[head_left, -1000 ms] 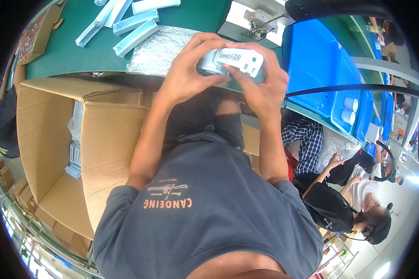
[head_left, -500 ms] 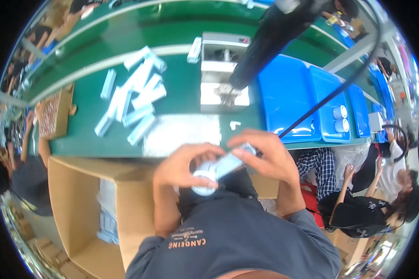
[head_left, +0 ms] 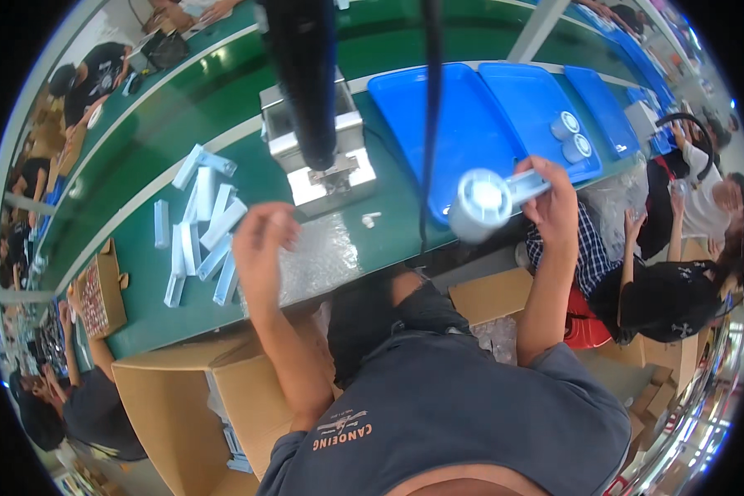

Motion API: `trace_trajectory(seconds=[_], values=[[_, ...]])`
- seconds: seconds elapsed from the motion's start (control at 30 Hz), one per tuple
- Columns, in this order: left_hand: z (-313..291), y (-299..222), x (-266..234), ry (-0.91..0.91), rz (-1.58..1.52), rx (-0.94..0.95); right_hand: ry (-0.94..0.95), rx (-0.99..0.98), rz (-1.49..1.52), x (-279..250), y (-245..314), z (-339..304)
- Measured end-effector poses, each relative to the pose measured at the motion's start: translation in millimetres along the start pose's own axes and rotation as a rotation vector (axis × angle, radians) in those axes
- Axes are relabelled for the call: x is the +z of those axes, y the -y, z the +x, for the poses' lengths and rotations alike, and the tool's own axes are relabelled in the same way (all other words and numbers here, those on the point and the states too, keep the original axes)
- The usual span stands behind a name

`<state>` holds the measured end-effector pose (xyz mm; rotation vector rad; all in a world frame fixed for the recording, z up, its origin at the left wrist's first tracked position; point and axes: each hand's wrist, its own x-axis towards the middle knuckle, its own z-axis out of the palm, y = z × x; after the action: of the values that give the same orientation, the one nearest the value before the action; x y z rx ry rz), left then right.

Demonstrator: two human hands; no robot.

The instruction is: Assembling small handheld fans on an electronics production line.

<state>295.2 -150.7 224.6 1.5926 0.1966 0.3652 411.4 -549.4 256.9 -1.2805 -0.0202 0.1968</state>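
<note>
My right hand (head_left: 551, 202) grips a light blue plastic part (head_left: 481, 205) by its bar-shaped handle. The part's round, cup-like head points left, over the front edge of a blue tray (head_left: 430, 107). My left hand (head_left: 264, 240) is raised beside a pile of light blue plastic bars (head_left: 197, 207), fingers loosely bent and apart, nothing visible in them. Two round white-and-blue pieces (head_left: 577, 149) stand in the second blue tray (head_left: 512, 91). Below my left hand lies a sheet of bubble wrap (head_left: 318, 256), with a small white piece (head_left: 372, 220) beside it.
A metal bench fixture (head_left: 331, 178) stands mid-table behind a dark overhead arm (head_left: 302, 74) and a hanging cable (head_left: 432, 124). An open cardboard box (head_left: 165, 413) sits below the table's left edge. Another small box (head_left: 101, 289) stands at the table's left end. Co-workers sit on both sides.
My hands have parted. The right has carried the part rightward to the blue tray; the left has let go and moved left towards the bars. The view has turned.
</note>
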Motion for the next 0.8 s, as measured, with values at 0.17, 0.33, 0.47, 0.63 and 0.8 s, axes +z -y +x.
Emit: trace_trajectory(seconds=[0.17, 0.33, 0.47, 0.63, 0.8], values=[[106, 28, -7, -0.172, 0.248, 0.142, -0.231, -0.020, 0.139, -15, -42, 52], [206, 120, -45, -0.104, 0.567, 0.387, -0.137, -0.014, -0.062, 32, -80, 99], [238, 158, -32, 0.088, 0.487, 0.262, -0.119, 0.057, -0.087, 43, -86, 117], [250, 216, -92, -0.038, 0.867, 0.391, 0.026, 0.072, -0.206, 53, -89, 121], [209, 147, -60, -0.262, 0.754, 0.298, -0.282, -0.461, -1.003, 4, -56, 96]])
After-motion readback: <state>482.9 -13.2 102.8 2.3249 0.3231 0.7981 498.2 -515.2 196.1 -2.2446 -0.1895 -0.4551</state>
